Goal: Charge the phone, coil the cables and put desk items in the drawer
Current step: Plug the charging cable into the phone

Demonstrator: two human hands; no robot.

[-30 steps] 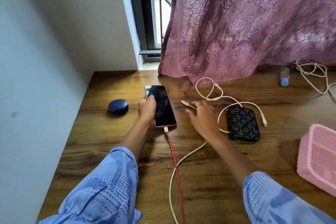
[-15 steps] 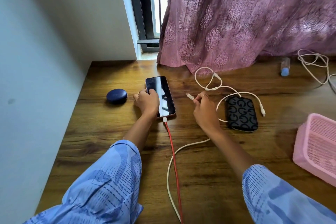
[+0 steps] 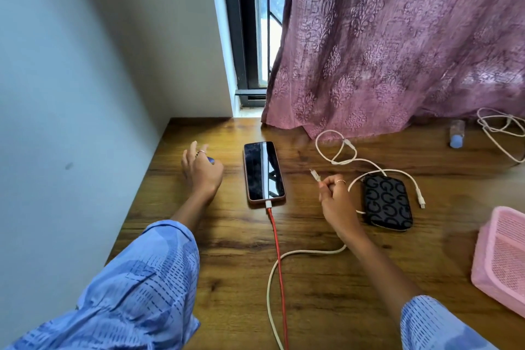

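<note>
The black phone (image 3: 264, 170) lies face up on the wooden desk (image 3: 312, 278), with a red cable (image 3: 277, 241) plugged into its near end. My left hand (image 3: 200, 172) is left of the phone, over a small dark blue case (image 3: 211, 160); only a sliver of the case shows and the fingers look loosely spread. My right hand (image 3: 333, 199) pinches a white cable (image 3: 335, 150) just behind its plug, which is lifted off the desk. That cable loops behind the hand and trails toward me beside the red one.
A black patterned pouch (image 3: 387, 202) lies right of my right hand, on part of the white cable. A pink mesh basket (image 3: 505, 258) stands at the right edge. At the back right are a small blue-capped bottle (image 3: 456, 136) and another white cable (image 3: 500, 128). A wall borders the left.
My left hand has let go of the phone and moved left over the blue case. My right hand closed on the white cable end and lifted it slightly.
</note>
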